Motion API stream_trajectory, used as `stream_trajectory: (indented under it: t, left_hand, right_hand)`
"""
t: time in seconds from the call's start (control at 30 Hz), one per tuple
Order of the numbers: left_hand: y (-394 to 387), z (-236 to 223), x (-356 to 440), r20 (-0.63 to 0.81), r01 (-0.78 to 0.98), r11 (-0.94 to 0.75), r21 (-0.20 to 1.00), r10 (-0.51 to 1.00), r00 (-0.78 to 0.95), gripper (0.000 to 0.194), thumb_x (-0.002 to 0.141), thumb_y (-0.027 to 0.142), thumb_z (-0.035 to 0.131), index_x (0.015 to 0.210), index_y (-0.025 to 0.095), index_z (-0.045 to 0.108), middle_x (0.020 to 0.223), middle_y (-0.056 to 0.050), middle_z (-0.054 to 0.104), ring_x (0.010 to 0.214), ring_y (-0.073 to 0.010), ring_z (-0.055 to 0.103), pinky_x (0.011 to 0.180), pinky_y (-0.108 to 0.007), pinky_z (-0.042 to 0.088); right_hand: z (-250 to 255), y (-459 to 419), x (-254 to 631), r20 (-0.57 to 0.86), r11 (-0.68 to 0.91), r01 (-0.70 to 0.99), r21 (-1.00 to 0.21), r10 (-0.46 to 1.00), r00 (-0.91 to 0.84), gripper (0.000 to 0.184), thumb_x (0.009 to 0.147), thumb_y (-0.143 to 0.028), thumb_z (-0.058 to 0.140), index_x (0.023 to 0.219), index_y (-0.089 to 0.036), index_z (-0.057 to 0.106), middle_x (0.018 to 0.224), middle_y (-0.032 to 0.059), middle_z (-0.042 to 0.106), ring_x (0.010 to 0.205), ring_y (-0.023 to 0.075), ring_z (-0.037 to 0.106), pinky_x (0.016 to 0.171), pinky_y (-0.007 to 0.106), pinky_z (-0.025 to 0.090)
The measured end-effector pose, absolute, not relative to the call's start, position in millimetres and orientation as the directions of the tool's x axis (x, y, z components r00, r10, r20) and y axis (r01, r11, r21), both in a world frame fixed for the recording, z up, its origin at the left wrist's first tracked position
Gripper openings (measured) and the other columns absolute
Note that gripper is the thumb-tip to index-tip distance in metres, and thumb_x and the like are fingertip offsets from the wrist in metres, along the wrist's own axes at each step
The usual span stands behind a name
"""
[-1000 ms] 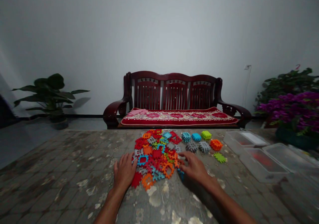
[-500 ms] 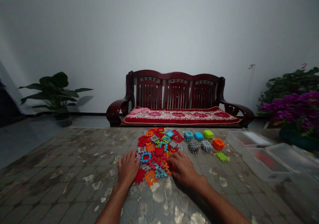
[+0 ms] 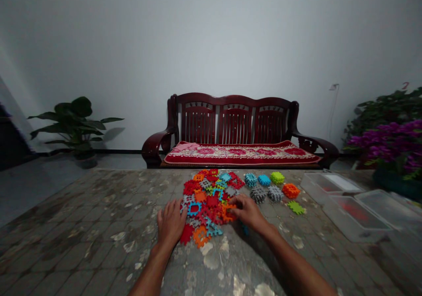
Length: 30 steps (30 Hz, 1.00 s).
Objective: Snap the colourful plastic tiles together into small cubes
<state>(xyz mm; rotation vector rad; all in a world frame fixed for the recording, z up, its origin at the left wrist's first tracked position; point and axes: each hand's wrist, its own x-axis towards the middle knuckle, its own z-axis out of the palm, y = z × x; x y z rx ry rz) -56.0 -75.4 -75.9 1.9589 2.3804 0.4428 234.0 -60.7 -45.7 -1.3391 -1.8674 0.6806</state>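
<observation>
A heap of flat, notched plastic building pieces (image 3: 212, 200) in red, orange, blue and grey lies on the table. At its left edge my left hand (image 3: 172, 221) rests palm down with the fingers stretched out, touching the heap. On the right side my right hand (image 3: 249, 212) pinches an orange notched piece (image 3: 227, 213) between thumb and fingers, just over the heap. Partly under that hand a small blue piece (image 3: 245, 229) shows. A blue piece with a square opening (image 3: 194, 208) lies near my left fingertips.
Sorted stacks stand right of the heap: blue, lime green (image 3: 277, 177), dark grey (image 3: 258, 194), light grey and orange (image 3: 291, 190). A single green piece (image 3: 296, 207) lies before them. Clear plastic boxes (image 3: 356, 230) and purple flowers (image 3: 392, 142) are at the right. Behind the table is a wooden bench (image 3: 234, 120).
My right hand has lifted slightly and moved a little up and right, with an orange piece now showing at its fingers. My left hand stays in place.
</observation>
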Motion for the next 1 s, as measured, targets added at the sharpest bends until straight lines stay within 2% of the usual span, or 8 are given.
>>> stream_trajectory:
  t: [0.13,0.23,0.3,0.4,0.53,0.7,0.83,1.0]
  left_hand:
    - [-76.1,-73.7,-55.5,0.148,0.957,0.181,0.228,0.965,-0.218,0.050,0.105,0.033,0.037,0.149,0.023,0.057,0.158,-0.012,0.055,0.149,-0.0282,0.045,0.125,-0.053,0.027]
    - [-76.7,-72.8,-55.9,0.126,0.958,0.182,0.222,0.969,-0.214,0.051,0.105,0.033,0.036,0.150,0.022,0.056,0.159,-0.012,0.053,0.151,-0.0288,0.043,0.125,-0.054,0.026]
    - [-76.6,-73.3,-56.4,0.135,0.959,0.171,0.227,0.969,-0.205,0.051,0.105,0.033,0.036,0.150,0.022,0.056,0.159,-0.012,0.054,0.150,-0.0294,0.044,0.125,-0.054,0.026]
    - [-75.7,-75.3,-56.6,0.148,0.957,0.167,0.237,0.967,-0.205,0.051,0.105,0.033,0.035,0.149,0.021,0.057,0.158,-0.013,0.054,0.150,-0.0299,0.044,0.124,-0.055,0.027]
    - [-74.1,-78.2,-56.6,0.168,0.954,0.172,0.243,0.962,-0.216,0.051,0.104,0.033,0.036,0.148,0.022,0.058,0.156,-0.013,0.056,0.148,-0.0299,0.046,0.123,-0.055,0.028]
    - [-74.2,-78.9,-57.7,0.156,0.955,0.169,0.243,0.965,-0.210,0.050,0.105,0.034,0.035,0.149,0.023,0.057,0.158,-0.013,0.055,0.149,-0.0283,0.045,0.124,-0.054,0.026]
    - [-74.6,-78.9,-58.2,0.152,0.956,0.164,0.243,0.967,-0.205,0.050,0.105,0.034,0.037,0.149,0.023,0.057,0.158,-0.013,0.054,0.150,-0.0285,0.044,0.124,-0.054,0.026]
    - [-74.4,-78.4,-57.7,0.149,0.959,0.170,0.227,0.967,-0.206,0.050,0.105,0.034,0.035,0.149,0.022,0.056,0.159,-0.013,0.054,0.150,-0.0288,0.044,0.125,-0.054,0.025]
  right_hand:
    - [-30.2,-24.1,241.3,0.230,0.265,0.536,-0.802,0.964,-0.132,0.014,0.074,-0.018,0.072,0.088,-0.020,0.077,0.088,0.0036,0.074,0.083,0.0201,0.066,0.078,0.031,0.053]
    - [-25.9,-6.9,244.6,0.219,0.239,0.573,-0.784,0.970,-0.105,0.027,0.072,-0.015,0.071,0.097,-0.020,0.079,0.098,0.0051,0.077,0.089,0.0215,0.069,0.084,0.034,0.055]
    - [-31.1,-5.9,245.9,0.242,0.221,0.633,-0.742,0.969,-0.055,0.036,0.074,-0.012,0.066,0.107,-0.020,0.079,0.108,0.0069,0.076,0.097,0.0224,0.070,0.090,0.036,0.054]
    - [-46.1,-18.9,243.8,0.252,0.171,0.731,-0.661,0.968,0.002,0.042,0.079,-0.013,0.061,0.117,-0.019,0.076,0.117,0.0096,0.074,0.106,0.0247,0.069,0.097,0.039,0.052]
    - [-55.5,-39.5,230.8,0.263,0.130,0.812,-0.569,0.964,0.029,0.047,0.084,-0.025,0.066,0.130,-0.019,0.069,0.128,0.0118,0.071,0.122,0.0290,0.064,0.105,0.040,0.048]
    - [-35.3,-35.3,218.9,0.215,0.105,0.872,-0.478,0.977,0.000,0.060,0.087,-0.034,0.067,0.144,-0.018,0.060,0.144,0.0141,0.064,0.135,0.0318,0.056,0.113,0.042,0.042]
    - [-19.7,-23.7,223.0,0.150,0.121,0.898,-0.423,0.987,-0.063,0.053,0.090,-0.032,0.065,0.141,-0.020,0.063,0.138,0.0114,0.069,0.130,0.0295,0.060,0.111,0.040,0.043]
    - [-13.5,-20.1,228.2,0.074,0.154,0.922,-0.354,0.988,-0.136,0.044,0.087,-0.028,0.066,0.131,-0.025,0.070,0.125,0.0074,0.076,0.117,0.0276,0.068,0.099,0.036,0.048]
